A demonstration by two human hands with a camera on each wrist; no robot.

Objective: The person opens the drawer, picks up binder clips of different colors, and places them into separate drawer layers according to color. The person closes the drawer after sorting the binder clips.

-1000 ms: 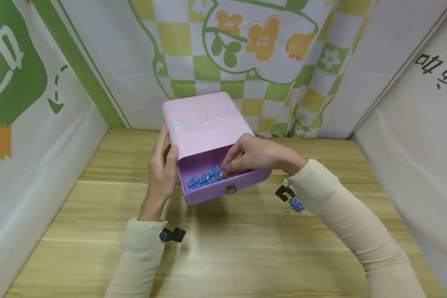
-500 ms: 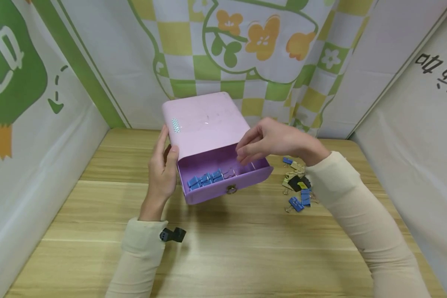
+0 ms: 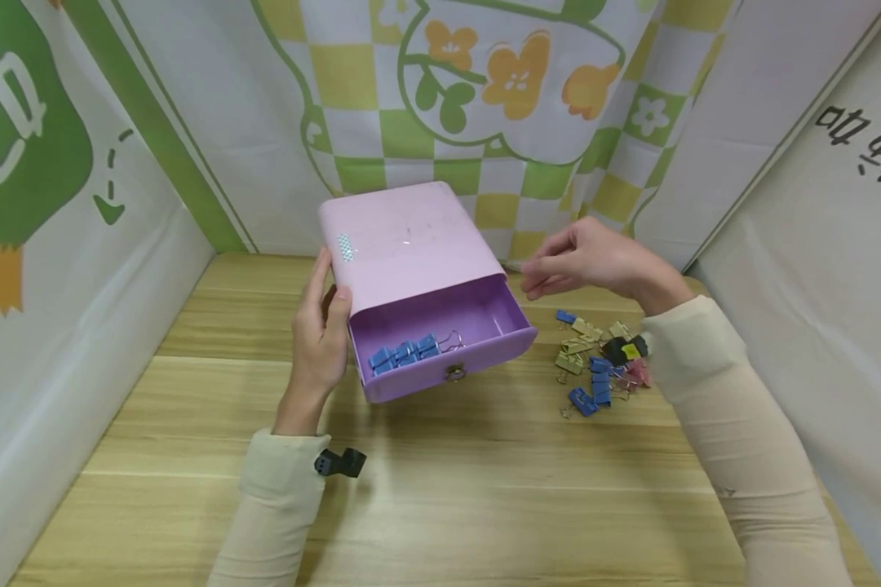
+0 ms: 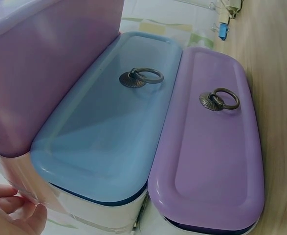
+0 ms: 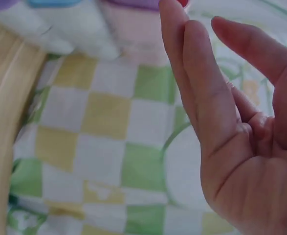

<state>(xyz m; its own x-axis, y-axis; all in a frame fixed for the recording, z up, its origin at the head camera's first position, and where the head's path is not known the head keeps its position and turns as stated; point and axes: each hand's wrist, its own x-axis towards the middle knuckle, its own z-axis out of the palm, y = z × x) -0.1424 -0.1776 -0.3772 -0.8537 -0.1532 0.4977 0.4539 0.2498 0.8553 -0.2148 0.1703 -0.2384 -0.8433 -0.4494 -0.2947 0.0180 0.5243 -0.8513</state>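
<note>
A pink drawer cabinet (image 3: 411, 236) stands at the back of the table, its purple top drawer (image 3: 495, 342) pulled out. Inside, several blue binder clips (image 3: 405, 354) lie in a row at the left front. My left hand (image 3: 320, 334) rests against the cabinet's left side, thumb by the front edge; its fingertips (image 4: 28, 213) show on the side wall in the left wrist view. To the right of the drawer, my right hand (image 3: 595, 262) hovers with thumb and fingers apart. A small bit of red shows behind its fingertips (image 5: 172, 12) in the right wrist view.
Right of the cabinet lies a loose pile of blue, yellow and red binder clips (image 3: 600, 387). A blue drawer (image 4: 104, 117) and a lower purple drawer (image 4: 211, 147), each with a ring pull, are closed below. A checked curtain (image 3: 382, 65) hangs behind.
My right hand has lifted out of the drawer and moved right, leaving blue clips in the row. The pile on the table is more exposed. The left hand has stayed put.
</note>
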